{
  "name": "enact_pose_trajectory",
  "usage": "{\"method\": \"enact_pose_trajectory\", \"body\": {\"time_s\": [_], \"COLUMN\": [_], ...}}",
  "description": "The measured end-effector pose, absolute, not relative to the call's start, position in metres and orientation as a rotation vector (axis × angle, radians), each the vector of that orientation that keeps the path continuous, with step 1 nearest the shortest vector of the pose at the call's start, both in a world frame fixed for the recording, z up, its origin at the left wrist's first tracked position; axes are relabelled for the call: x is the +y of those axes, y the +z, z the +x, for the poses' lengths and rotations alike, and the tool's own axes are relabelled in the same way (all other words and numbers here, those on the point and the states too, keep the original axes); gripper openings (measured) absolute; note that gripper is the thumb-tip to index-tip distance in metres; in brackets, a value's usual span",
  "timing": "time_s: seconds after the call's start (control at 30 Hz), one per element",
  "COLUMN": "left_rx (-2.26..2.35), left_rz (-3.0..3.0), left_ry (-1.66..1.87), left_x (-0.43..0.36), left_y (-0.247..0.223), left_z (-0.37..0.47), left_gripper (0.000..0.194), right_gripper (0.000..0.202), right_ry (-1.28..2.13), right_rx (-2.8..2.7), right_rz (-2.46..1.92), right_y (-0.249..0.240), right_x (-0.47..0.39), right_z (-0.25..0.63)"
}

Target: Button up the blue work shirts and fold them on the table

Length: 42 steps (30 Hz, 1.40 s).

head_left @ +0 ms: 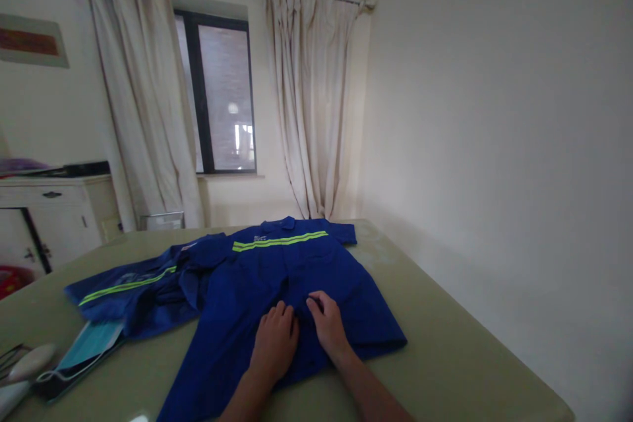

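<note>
Work shirt (316,267) lay, collar (287,223) toward far edge of table (445,336) | left hand (277,335) curled, right hand (329,326) half-pinched, cloth grip unclear | lower front seemingly being handled; fingertip control seemed needed next

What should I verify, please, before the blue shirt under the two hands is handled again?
1. Shirt front up, collar at the far end: ok.
2. Left hand and right hand both at the shirt: ok.
3. Firm hold on the cloth: cannot tell; the hands hide it.
4. Cloth smooth: not ok, creases show.
5. Shirt apart from the other blue garment: not ok, they meet on the left.
6. Face mask off the shirt: ok.
</note>
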<state>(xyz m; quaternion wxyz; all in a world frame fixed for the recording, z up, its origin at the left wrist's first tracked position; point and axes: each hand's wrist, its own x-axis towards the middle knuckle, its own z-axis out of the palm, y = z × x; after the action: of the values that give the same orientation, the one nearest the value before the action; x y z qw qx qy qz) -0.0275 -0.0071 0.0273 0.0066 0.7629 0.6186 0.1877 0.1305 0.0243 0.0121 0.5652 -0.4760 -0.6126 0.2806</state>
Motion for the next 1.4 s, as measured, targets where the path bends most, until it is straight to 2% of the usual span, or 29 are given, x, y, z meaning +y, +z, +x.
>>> {"method": "enact_pose_trajectory", "body": {"time_s": [0.1, 0.13, 0.2, 0.23, 0.27, 0.4, 0.57, 0.77, 0.9, 1.03, 1.2, 1.4], "left_rx": [1.599, 1.441, 1.209, 1.159, 1.145, 1.167, 1.096, 1.289, 1.259, 1.152, 0.998, 0.963], "left_rz": [2.397, 2.398, 2.381, 2.362, 2.343, 2.285, 2.15, 1.976, 1.768, 1.613, 1.489, 1.594], "left_ry": [0.645, 0.629, 0.599, 0.595, 0.604, 0.683, 0.802, 1.051, 1.198, 1.152, 0.956, 0.897], "left_x": [-0.014, -0.017, -0.023, -0.025, -0.027, -0.029, -0.023, -0.012, -0.007, -0.009, -0.02, -0.02], "left_y": [0.024, 0.025, 0.028, 0.031, 0.033, 0.036, 0.024, 0.016, 0.023, 0.025, 0.025, 0.024], "left_z": [-0.035, -0.04, -0.048, -0.05, -0.052, -0.05, -0.054, -0.06, -0.06, -0.061, -0.061, -0.057], "left_gripper": [0.021, 0.03, 0.064, 0.074, 0.075, 0.039, 0.024, 0.034, 0.049, 0.055, 0.051, 0.037], "right_gripper": [0.03, 0.032, 0.037, 0.038, 0.037, 0.038, 0.037, 0.017, 0.019, 0.023, 0.03, 0.021], "right_ry": [0.749, 0.768, 0.798, 0.811, 0.819, 0.825, 0.697, 0.466, 0.494, 0.428, 0.268, 0.446], "right_rx": [-1.51, -1.51, -1.471, -1.437, -1.397, -1.301, -1.383, -1.568, -1.646, -1.61, -1.544, -1.732], "right_rz": [-1.038, -1.021, -1.007, -1.003, -0.999, -0.998, -1.034, -1.042, -0.998, -1.002, -1.041, -0.963], "right_y": [0.004, 0.004, 0.006, 0.007, 0.008, 0.007, 0.008, 0.026, 0.033, 0.03, 0.024, 0.026], "right_x": [0.018, 0.016, 0.016, 0.018, 0.019, 0.023, 0.013, -0.004, -0.011, -0.012, -0.01, -0.012], "right_z": [0.137, 0.14, 0.146, 0.148, 0.149, 0.146, 0.144, 0.143, 0.141, 0.14, 0.142, 0.14]}}
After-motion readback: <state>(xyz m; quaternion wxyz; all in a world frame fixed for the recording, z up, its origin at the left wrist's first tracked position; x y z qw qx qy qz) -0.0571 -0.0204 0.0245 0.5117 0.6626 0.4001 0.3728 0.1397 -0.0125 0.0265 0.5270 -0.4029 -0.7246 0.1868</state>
